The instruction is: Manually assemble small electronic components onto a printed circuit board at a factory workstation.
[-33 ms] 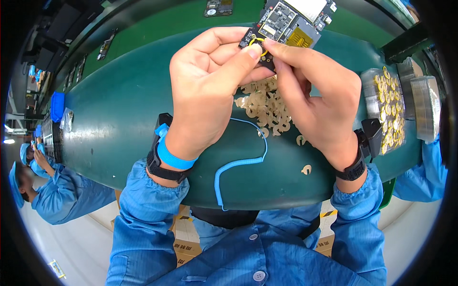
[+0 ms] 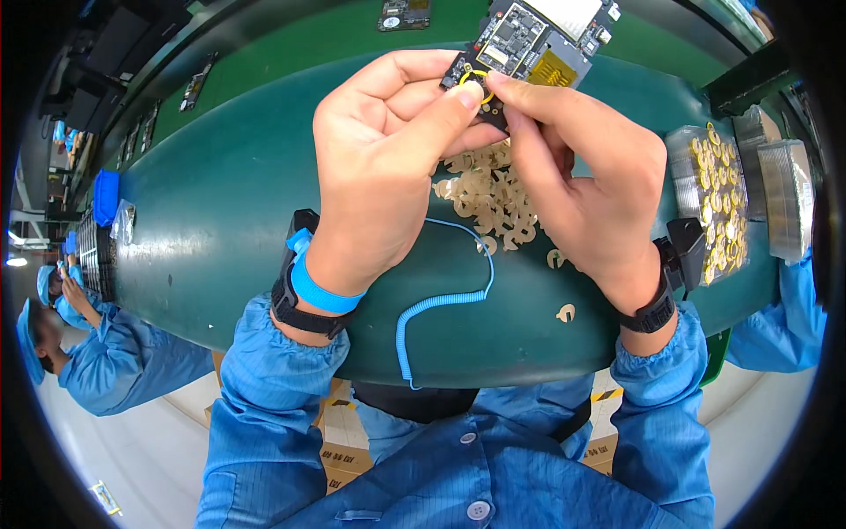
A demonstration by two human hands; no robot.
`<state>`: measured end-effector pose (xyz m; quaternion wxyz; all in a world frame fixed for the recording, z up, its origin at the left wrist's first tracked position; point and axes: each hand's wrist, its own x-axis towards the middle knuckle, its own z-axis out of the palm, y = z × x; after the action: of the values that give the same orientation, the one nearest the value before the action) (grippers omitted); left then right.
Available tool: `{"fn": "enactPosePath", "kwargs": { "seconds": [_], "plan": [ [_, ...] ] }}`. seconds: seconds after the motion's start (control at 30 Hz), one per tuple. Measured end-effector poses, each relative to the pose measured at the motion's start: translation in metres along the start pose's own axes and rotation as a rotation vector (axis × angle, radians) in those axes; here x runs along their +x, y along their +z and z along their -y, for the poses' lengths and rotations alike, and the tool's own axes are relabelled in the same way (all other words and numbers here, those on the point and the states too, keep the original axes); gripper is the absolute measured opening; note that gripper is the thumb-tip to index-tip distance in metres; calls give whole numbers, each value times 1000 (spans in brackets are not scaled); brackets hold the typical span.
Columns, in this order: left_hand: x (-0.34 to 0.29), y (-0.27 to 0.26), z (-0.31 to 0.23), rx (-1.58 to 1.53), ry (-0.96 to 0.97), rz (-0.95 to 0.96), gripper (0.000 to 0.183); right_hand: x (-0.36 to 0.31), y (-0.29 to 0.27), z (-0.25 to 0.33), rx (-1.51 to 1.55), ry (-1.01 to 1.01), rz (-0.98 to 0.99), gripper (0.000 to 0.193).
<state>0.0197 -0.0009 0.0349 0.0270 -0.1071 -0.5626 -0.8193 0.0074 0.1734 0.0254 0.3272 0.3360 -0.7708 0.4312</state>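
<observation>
My left hand (image 2: 379,159) grips the lower left end of a black circuit board (image 2: 511,40) between thumb and fingers. A round yellow ring (image 2: 476,78) lies on that end, with my left thumb tip pressing on its lower part. From the other side, my right hand (image 2: 586,163) is closed at the board's lower edge, its upper fingertip against the ring's right side. Whether anything small sits between those right fingertips is hidden. Below my hands lies a pile of small cream-coloured notched discs (image 2: 493,198) on the green mat (image 2: 238,220). A single disc (image 2: 566,313) lies nearer me.
A blue coiled wrist-strap cord (image 2: 441,300) crosses the mat between my forearms. At right stand a clear tray of yellow rings (image 2: 718,207) and clear plastic boxes (image 2: 789,198). Another board (image 2: 404,14) lies at the back. Co-workers in blue sit left (image 2: 123,361) and right (image 2: 780,326).
</observation>
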Motion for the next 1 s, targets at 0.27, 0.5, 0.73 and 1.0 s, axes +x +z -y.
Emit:
{"fn": "enactPosePath", "kwargs": {
  "seconds": [0.27,0.5,0.73,1.0],
  "plan": [
    [0,0,-1,0,-20,9,25,2,-3,5,-78,9,26,23],
    [4,-8,4,-225,-67,49,25,2,0,0,-62,16,14,21],
    [3,-6,0,-112,-5,10,26,0,0,3,183,270,-119,20],
    [0,1,0,-50,52,9,32,10,-2,7,662,737,17,28]
  ]
}}
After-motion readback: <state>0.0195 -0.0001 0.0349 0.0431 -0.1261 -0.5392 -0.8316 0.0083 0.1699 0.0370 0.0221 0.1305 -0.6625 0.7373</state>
